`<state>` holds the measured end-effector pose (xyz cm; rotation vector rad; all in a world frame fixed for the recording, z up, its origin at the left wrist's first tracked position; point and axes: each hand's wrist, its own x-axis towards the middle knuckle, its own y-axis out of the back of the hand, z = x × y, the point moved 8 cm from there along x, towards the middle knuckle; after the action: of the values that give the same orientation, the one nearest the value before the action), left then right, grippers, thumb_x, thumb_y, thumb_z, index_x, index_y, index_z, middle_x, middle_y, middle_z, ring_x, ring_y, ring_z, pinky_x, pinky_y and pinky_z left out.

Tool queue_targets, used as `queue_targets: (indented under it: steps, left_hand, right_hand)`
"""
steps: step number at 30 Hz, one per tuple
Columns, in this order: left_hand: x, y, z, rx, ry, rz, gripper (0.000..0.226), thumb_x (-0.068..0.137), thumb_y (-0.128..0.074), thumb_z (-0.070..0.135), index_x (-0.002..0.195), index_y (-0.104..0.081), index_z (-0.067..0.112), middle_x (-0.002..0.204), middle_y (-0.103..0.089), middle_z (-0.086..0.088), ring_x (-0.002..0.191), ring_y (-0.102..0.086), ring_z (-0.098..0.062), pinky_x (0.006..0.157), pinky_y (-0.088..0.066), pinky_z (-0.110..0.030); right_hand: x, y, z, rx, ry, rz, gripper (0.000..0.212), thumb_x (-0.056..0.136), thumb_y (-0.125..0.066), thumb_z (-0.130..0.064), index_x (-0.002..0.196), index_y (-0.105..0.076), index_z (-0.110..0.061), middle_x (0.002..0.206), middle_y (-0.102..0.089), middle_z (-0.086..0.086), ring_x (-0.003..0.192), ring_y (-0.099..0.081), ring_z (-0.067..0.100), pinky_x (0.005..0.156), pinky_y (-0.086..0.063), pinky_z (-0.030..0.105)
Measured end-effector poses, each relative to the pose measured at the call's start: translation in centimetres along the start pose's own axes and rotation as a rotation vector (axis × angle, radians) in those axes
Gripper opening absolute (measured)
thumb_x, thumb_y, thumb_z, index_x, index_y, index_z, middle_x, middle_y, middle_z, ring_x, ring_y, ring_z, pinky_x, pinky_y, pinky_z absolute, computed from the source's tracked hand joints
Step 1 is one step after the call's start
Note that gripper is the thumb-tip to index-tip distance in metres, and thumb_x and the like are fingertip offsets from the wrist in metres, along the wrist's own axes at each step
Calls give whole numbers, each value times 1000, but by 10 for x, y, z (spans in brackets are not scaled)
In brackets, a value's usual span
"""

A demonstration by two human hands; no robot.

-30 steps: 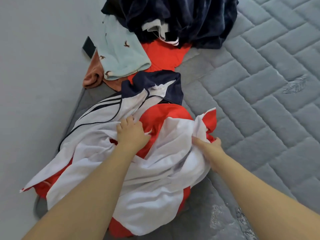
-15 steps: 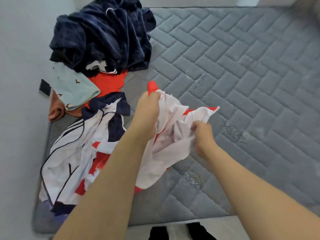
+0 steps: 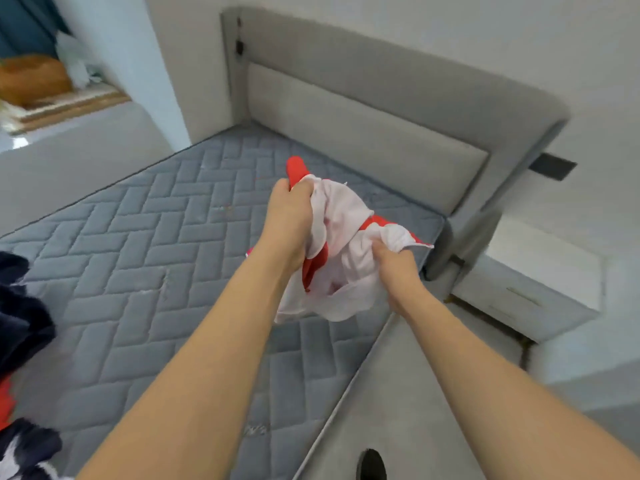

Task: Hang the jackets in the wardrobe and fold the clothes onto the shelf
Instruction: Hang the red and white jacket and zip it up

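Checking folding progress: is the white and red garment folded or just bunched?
Bunched, not folded. The white and red garment hangs crumpled above the mattress, gripped by the left hand and right hand.

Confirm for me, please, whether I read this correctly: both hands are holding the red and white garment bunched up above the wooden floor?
Not quite. The head view shows the left hand and right hand gripping the red and white garment above the grey quilted mattress, not a wooden floor.
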<state>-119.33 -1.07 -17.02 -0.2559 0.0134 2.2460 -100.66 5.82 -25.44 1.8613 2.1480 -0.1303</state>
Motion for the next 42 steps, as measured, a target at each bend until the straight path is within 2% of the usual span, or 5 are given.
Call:
queue_targets:
  steps: [14, 21, 30, 35, 42]
  left_hand:
    - [-137, -526, 65, 110, -104, -762, 20, 66, -54, 13, 86, -53, 12, 78, -45, -7, 70, -41, -22, 61, -33, -31]
    - [-242, -697, 36, 149, -12, -1147, 17, 88, -55, 9, 104, -53, 8, 81, -56, -4, 66, -57, -15, 46, -42, -18]
    - [-367, -833, -10, 134, 183, -1670, 22, 90, -55, 6, 108, -50, 17, 104, -60, -14, 86, -62, -25, 78, -54, -37]
    - [-459, -858, -49, 239, 315, -1918, 29, 90, -54, 3, 118, -48, 11, 103, -62, -14, 79, -65, -23, 63, -56, -33]
    - [-586, -881, -115, 485, 360, -2112, 29, 83, -59, 7, 112, -57, 10, 111, -67, -17, 102, -67, -35, 93, -53, -50]
  right_hand:
    - [32, 532, -45, -235, 122, 779, 26, 104, -36, -23, 95, -60, -22, 86, -60, -1, 78, -58, 20, 59, -41, 24]
    - [-16, 691, -26, -218, -98, 985, 27, 97, -44, -18, 119, -55, -6, 106, -61, 15, 95, -55, 27, 79, -42, 32]
    - [-145, 824, -38, -688, -395, 1453, 30, 81, -56, 3, 110, -64, 0, 110, -63, 18, 101, -61, 37, 75, -45, 32]
    - [-263, 850, -34, -632, -525, 1852, 26, 97, -51, -33, 91, -62, -9, 84, -63, 8, 74, -61, 29, 67, -46, 33]
    - [-349, 896, 6, -232, -481, 2074, 26, 96, -45, -19, 71, -49, -14, 87, -60, 15, 80, -57, 32, 69, -43, 34]
